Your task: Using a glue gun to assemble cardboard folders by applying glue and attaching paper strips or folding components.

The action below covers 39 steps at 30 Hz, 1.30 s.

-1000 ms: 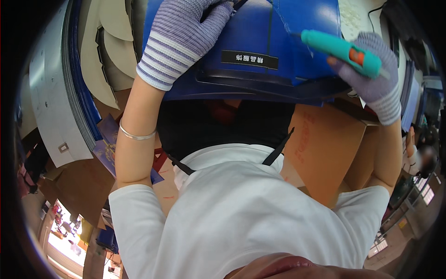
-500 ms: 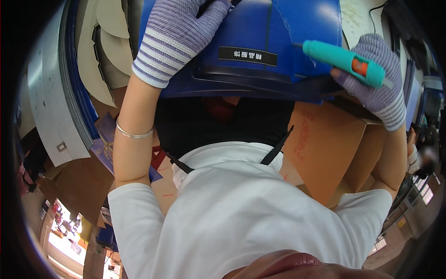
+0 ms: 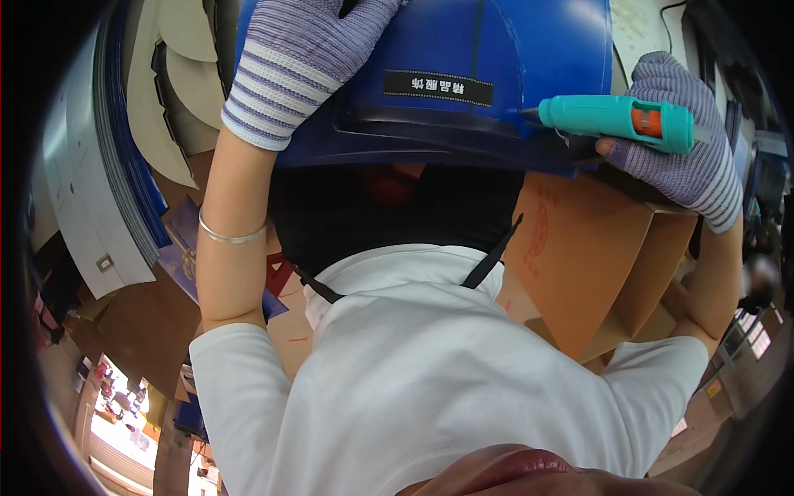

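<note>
My right hand (image 3: pixel 682 132), in a purple-and-white striped knit glove, grips a teal hot glue gun (image 3: pixel 583 114) with an orange part in its body. Its nozzle points left, close to the right part of the near edge of a glossy blue panel (image 3: pixel 438 45); whether it touches is unclear. A black label (image 3: pixel 438 88) is on the panel. My left hand (image 3: pixel 306 50), gloved alike, rests over the panel's left part. Its thumb reaches right, while the other fingers run out of the picture at the top.
Curved cream-grey boards (image 3: pixel 186 91) and a stack of pale and blue sheets (image 3: pixel 87 178) stand at the left. A cardboard box (image 3: pixel 579 256) sits at my right below the panel. A dark cable (image 3: pixel 666 21) runs at the upper right.
The glue gun has swung more level, its nozzle dropping toward the panel's near edge. My right forearm has shifted slightly right. My left hand has moved slightly left with the panel.
</note>
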Tool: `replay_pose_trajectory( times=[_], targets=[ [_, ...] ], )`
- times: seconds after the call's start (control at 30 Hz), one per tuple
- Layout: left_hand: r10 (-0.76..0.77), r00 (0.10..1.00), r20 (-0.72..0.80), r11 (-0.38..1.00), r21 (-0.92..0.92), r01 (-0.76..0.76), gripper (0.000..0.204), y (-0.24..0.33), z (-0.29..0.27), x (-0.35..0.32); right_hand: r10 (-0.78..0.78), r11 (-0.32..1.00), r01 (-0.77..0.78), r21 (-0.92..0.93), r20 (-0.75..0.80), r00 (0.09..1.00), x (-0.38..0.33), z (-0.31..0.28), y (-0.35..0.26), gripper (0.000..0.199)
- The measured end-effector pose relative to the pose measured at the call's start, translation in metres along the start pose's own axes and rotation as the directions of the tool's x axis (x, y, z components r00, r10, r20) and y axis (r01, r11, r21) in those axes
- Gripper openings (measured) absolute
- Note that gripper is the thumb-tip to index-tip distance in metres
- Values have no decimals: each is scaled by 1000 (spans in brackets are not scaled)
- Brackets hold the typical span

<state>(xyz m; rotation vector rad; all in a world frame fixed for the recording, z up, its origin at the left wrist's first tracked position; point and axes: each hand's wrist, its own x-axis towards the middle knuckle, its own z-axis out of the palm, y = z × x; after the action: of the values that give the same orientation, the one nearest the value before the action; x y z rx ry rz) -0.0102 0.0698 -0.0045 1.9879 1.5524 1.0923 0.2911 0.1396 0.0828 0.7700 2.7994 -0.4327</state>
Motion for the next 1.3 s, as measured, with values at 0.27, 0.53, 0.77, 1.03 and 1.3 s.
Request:
replay_pose_trajectory(
  times=[0.27,0.53,0.77,1.03,1.3],
  targets=[
    [4,1000,-6,1000,-29,-5,14,-1,0,0,314,859,-371,353,210,926,4,-6,-9,51],
    [2,1000,-1,1000,-6,-2,14,-2,0,-1,157,987,-157,30,31,987,6,7,-1,41],
    [-14,1000,-2,1000,-5,14,14,-1,-1,-1,202,979,-199,54,-69,977,-4,17,-1,41],
    [-25,1000,-7,1000,-14,25,14,0,0,-1,222,936,-232,265,66,973,15,-6,-13,42],
    [-32,999,-13,999,-39,31,15,1,0,-3,297,914,-221,339,-192,935,56,-13,-9,25]
  ],
)
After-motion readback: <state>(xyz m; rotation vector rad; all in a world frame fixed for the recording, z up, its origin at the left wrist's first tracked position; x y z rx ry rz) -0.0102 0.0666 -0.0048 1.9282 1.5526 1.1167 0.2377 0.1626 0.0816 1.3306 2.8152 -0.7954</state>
